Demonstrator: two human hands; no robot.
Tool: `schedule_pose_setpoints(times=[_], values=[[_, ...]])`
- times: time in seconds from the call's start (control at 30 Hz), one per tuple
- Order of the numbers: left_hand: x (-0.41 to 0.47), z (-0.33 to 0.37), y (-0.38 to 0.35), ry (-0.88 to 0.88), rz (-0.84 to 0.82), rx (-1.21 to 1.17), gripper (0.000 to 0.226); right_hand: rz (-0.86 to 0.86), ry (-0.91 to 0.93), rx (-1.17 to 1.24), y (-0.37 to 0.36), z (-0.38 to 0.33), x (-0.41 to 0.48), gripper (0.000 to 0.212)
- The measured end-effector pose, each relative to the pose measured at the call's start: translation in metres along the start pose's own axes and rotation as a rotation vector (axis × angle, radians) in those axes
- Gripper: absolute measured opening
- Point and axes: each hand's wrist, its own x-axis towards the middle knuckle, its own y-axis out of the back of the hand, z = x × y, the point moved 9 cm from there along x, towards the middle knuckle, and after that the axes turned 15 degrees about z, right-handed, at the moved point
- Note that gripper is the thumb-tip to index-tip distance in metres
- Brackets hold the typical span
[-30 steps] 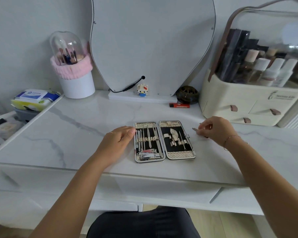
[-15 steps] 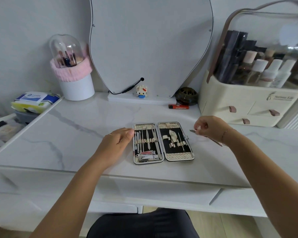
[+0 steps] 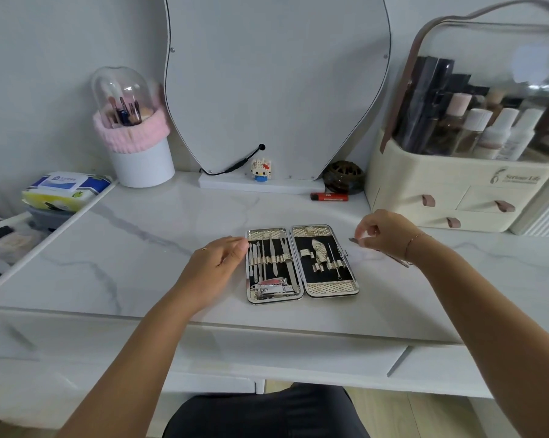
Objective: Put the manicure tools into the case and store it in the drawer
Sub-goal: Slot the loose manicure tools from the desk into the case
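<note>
The manicure case (image 3: 331, 285) lies open flat on the white marble table (image 3: 140, 248), with several metal tools strapped into both black-lined halves. My left hand (image 3: 217, 263) rests on the table with its fingertips touching the case's left edge, holding nothing. My right hand (image 3: 385, 233) hovers just right of the case, pinching a thin metal manicure tool (image 3: 353, 240) whose tip points toward the case; its other end sticks out under my wrist.
A mirror (image 3: 276, 83) stands at the back with a small toy figure (image 3: 260, 170), a dark round jar (image 3: 342, 177) and a red lighter (image 3: 329, 196). A cosmetics organiser with small drawers (image 3: 456, 197) is at the right, a brush holder (image 3: 134, 137) and wipes pack (image 3: 64, 189) at the left.
My right hand has lifted the thin tool off the table beside the case and holds it slightly higher. My left hand has stayed at the case's left edge.
</note>
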Motion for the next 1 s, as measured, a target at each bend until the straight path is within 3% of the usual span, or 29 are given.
schedule_pose_setpoints(times=[0.43, 0.57, 0.77, 1.0], values=[[0.0, -0.001, 0.0, 0.012, 0.003, 0.013, 0.053, -0.177, 0.054, -0.021, -0.006, -0.014, -0.004, 0.016], [0.0, -0.001, 0.0, 0.016, 0.005, 0.007, 0.052, -0.182, 0.072, -0.028, -0.006, -0.013, -0.006, 0.006], [0.001, -0.006, 0.0, 0.024, 0.002, 0.005, 0.054, -0.09, 0.086, 0.034, 0.0, -0.015, -0.009, 0.004], [0.001, -0.004, -0.001, 0.003, 0.002, -0.004, 0.052, 0.125, -0.109, 0.146, 0.014, 0.009, -0.005, 0.014]])
